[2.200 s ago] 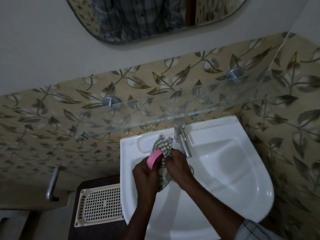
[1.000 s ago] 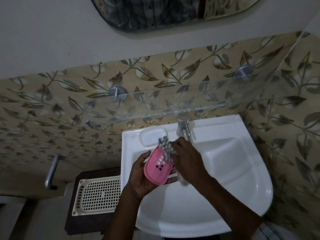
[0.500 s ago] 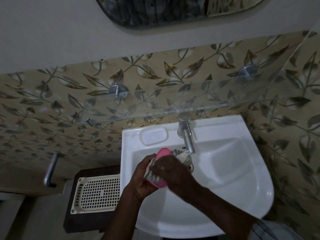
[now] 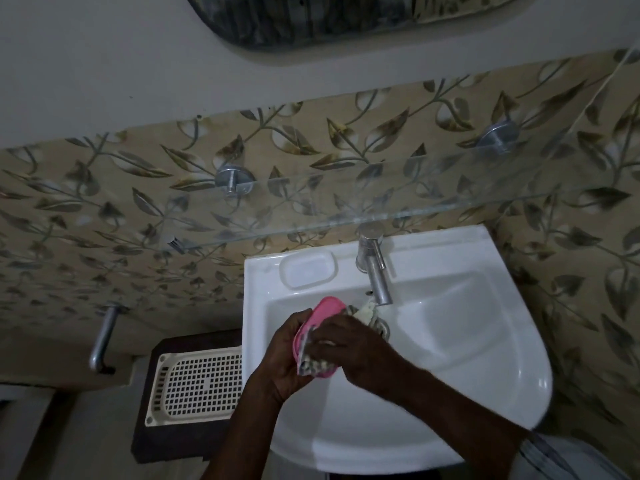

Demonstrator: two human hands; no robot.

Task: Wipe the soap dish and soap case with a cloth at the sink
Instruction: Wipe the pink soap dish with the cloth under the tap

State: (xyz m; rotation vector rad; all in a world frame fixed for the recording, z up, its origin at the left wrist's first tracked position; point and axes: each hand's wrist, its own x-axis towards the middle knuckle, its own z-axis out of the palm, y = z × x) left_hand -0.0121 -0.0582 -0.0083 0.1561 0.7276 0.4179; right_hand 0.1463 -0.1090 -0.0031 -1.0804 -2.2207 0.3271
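Over the white sink (image 4: 450, 341), my left hand (image 4: 284, 362) grips a pink soap case (image 4: 323, 308) tilted on its edge. My right hand (image 4: 353, 348) presses a checked cloth (image 4: 313, 365) against the case's face, and a loose end of the cloth hangs near the tap's spout. Most of the case is hidden behind the cloth and my fingers. The moulded soap dish (image 4: 308, 270) on the sink's back left rim holds nothing.
A chrome tap (image 4: 375, 271) stands at the sink's back rim, close above my hands. A glass shelf (image 4: 346, 223) juts out over the sink. A cream perforated tray (image 4: 197, 388) lies on a dark stand to the left, beside a metal bar (image 4: 102, 337).
The case, held face-up a second ago, is now turned on edge. My right hand with the cloth has slid down across it, towards the lower end.
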